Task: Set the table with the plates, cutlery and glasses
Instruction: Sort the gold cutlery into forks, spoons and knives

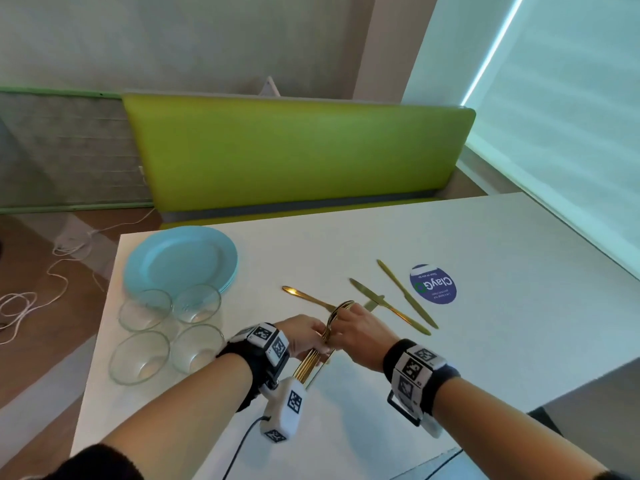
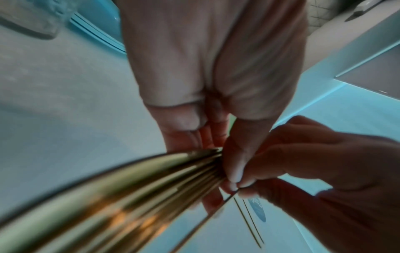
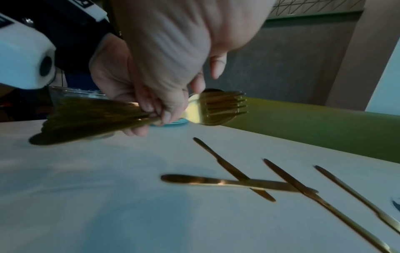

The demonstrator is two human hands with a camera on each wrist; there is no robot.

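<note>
My left hand (image 1: 317, 337) grips a bundle of gold forks (image 1: 308, 365) over the white table (image 1: 502, 323), handles toward me and tines (image 3: 223, 106) pointing away. My right hand (image 1: 341, 323) meets it from the right and pinches cutlery in the bundle just behind the tines, as the right wrist view shows at the fingertips (image 3: 165, 116). Several gold knives (image 1: 407, 294) lie loose on the table just beyond my hands, two of them crossed (image 3: 238, 183). A stack of light blue plates (image 1: 180, 259) sits at the far left, with several clear glasses (image 1: 145, 308) in front of it.
A round blue sticker (image 1: 433, 284) lies on the table right of the knives. A green bench backrest (image 1: 294, 154) runs along the table's far edge. White cables (image 1: 59, 268) trail on the floor at the left.
</note>
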